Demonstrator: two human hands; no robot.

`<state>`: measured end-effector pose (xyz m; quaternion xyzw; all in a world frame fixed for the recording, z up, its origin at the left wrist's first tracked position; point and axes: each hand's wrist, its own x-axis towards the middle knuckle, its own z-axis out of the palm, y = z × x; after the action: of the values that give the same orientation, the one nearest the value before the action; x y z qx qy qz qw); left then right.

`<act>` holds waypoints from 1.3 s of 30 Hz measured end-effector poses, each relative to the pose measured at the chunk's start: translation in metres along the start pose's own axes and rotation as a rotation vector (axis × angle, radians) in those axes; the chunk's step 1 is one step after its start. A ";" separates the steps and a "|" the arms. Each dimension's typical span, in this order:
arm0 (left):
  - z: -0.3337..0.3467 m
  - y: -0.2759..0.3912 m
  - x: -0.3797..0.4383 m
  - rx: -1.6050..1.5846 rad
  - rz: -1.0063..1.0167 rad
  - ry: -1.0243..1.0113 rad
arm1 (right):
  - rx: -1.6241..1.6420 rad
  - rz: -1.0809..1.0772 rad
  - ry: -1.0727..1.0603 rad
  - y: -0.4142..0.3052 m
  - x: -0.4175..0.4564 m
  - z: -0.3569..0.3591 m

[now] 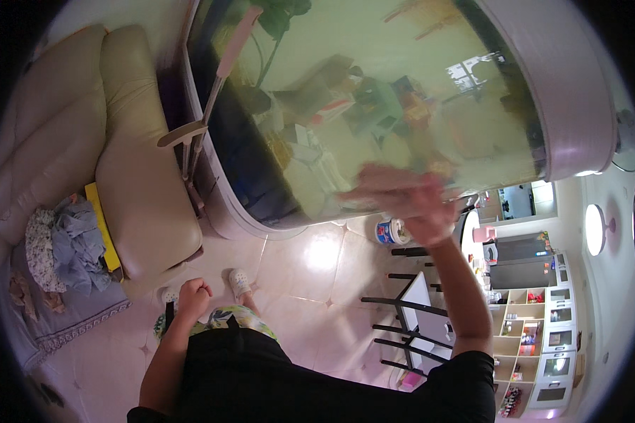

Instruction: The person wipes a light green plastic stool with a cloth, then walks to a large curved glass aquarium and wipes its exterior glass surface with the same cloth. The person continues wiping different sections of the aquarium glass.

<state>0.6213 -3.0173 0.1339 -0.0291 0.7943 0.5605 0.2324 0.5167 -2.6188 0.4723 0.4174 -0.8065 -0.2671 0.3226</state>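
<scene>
My right hand (pixel 428 211) is raised against, or just in front of, the glass of a large fish tank (pixel 370 137) with rounded white edges. Motion blurs its fingers, and a pinkish smear spreads beside them; whether it holds a cloth cannot be told. Low at my left side, my left hand (pixel 194 297) is curled with no object visible in it. A pole with a pink grip (pixel 238 45) and metal shaft stands beside the tank's left edge, with a curved beige part below the grip. Reflections and murky shapes show in the glass.
At the left is a beige leather sofa (pixel 143 158), with crumpled grey clothes (pixel 79 243) and a yellow box (pixel 101 227) beside it. A printed bucket (pixel 393 231) stands on the tiled floor. Black-framed chairs (pixel 413 306), a white table (pixel 471 235) and shelving (pixel 521 338) are at the right.
</scene>
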 end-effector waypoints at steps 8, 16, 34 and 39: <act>0.021 -0.007 -0.003 0.009 -0.023 0.012 | 0.047 0.240 0.123 0.005 0.147 -0.002; 0.017 -0.110 -0.060 -0.099 -0.259 0.155 | 0.197 0.054 -0.248 -0.240 0.101 0.242; -0.146 0.200 0.114 0.633 0.578 0.675 | 1.205 1.338 -0.905 -0.341 -0.031 -0.052; -0.150 0.215 0.192 0.782 0.249 0.345 | 1.031 1.897 -0.718 -0.377 -0.062 -0.120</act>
<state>0.3338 -3.0318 0.2846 0.0639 0.9712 0.2286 0.0209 0.8217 -2.7776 0.2680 -0.3788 -0.8567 0.3440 -0.0653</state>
